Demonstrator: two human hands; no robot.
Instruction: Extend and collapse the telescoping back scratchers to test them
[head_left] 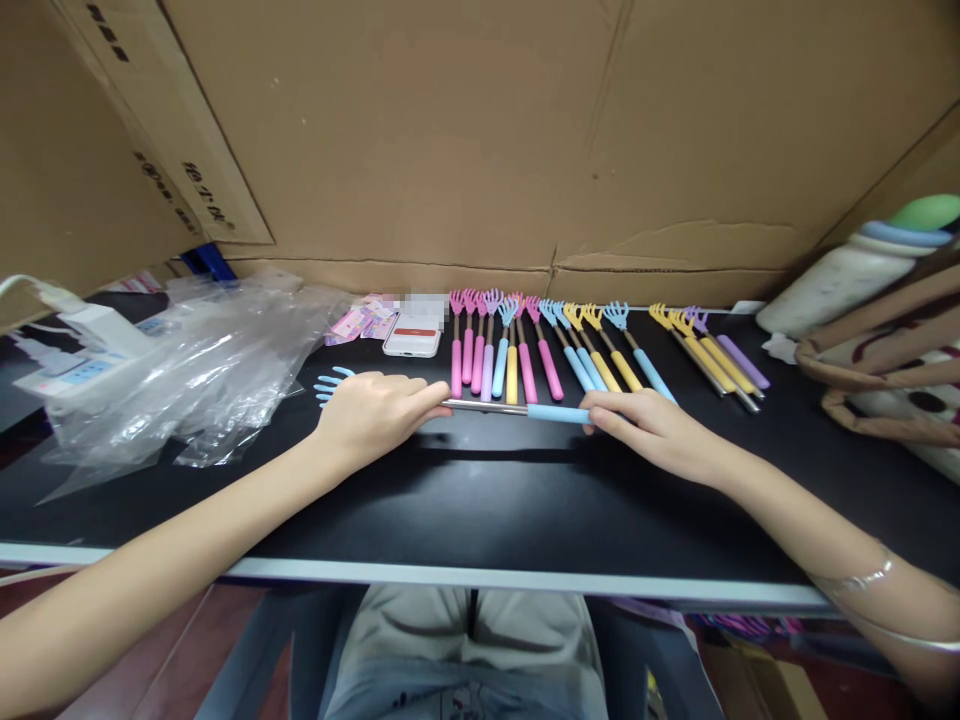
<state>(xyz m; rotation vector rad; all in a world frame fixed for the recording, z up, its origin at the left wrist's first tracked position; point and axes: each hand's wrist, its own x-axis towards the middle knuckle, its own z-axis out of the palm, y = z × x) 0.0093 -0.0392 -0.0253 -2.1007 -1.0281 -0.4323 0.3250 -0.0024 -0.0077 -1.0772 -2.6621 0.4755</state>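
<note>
A blue back scratcher (517,409) lies stretched out sideways across the black table (480,500), its claw head at the left and its blue handle at the right. My left hand (375,412) is closed around the metal rod just behind the claw. My right hand (645,425) pinches the blue handle end. Behind them a row of several back scratchers (570,350) lies side by side, with pink, purple, blue and yellow handles and claws pointing away from me.
Crumpled clear plastic bags (187,375) cover the left of the table. A white phone (411,335) and pink packets (364,322) lie behind my left hand. A bag with a bottle (877,330) stands at the right. Cardboard (480,140) walls the back.
</note>
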